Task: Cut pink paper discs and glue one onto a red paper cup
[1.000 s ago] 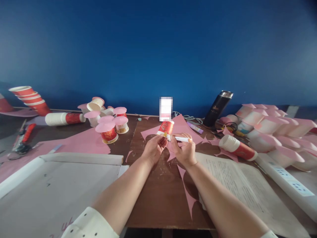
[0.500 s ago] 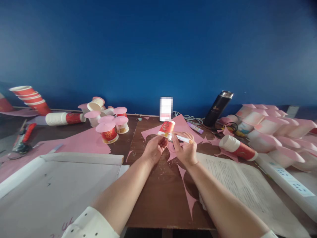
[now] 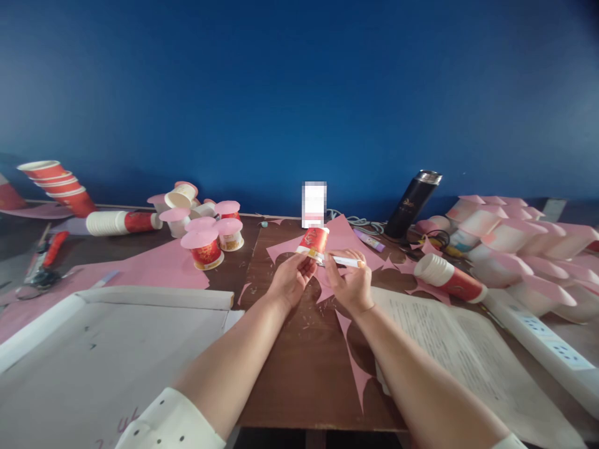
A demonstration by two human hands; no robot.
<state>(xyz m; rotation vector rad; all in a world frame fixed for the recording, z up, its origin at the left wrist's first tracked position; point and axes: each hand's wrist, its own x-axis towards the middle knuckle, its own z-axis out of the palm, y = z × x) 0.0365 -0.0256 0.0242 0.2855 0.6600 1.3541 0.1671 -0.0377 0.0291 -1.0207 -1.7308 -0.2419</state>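
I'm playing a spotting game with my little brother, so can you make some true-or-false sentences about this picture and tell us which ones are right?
1. The right hand holds a white pen-shaped tool. True.
2. A green cup is being held. False: the left hand holds a red cup.
3. The black flask is left of both hands. False: it is to the right of them.
4. A pink paper scrap lies on the brown table. True.
5. The wall is yellow. False: it is blue.
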